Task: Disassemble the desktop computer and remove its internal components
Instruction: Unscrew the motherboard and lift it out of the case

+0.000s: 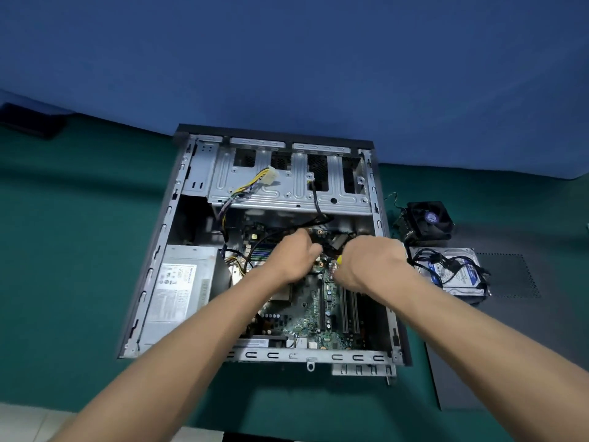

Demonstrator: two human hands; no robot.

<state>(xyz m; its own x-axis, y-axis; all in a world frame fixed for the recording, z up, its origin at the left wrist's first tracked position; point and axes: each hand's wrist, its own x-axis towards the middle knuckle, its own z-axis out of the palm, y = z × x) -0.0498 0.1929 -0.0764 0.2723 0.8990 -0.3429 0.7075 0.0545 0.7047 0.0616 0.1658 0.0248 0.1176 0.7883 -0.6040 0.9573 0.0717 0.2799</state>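
Note:
The desktop case (165,224) lies open on its side on the green table. Inside it are the green motherboard (306,311), the grey power supply (181,291) at the left and the empty metal drive cage (287,183) at the far end. Both my hands are over the far part of the board. My left hand (293,256) curls its fingers on a black cable connector (334,244). My right hand (366,263) grips a yellow-handled screwdriver (339,259), whose tip is hidden behind the fingers. Black cables (315,199) run from the cage down to the connector.
Right of the case sit a black CPU cooler with fan (427,221) and a hard drive (459,272) draped with cables. They rest by a dark grey side panel (510,275). A loose yellow and black power plug (269,177) lies on the cage. A blue wall stands behind.

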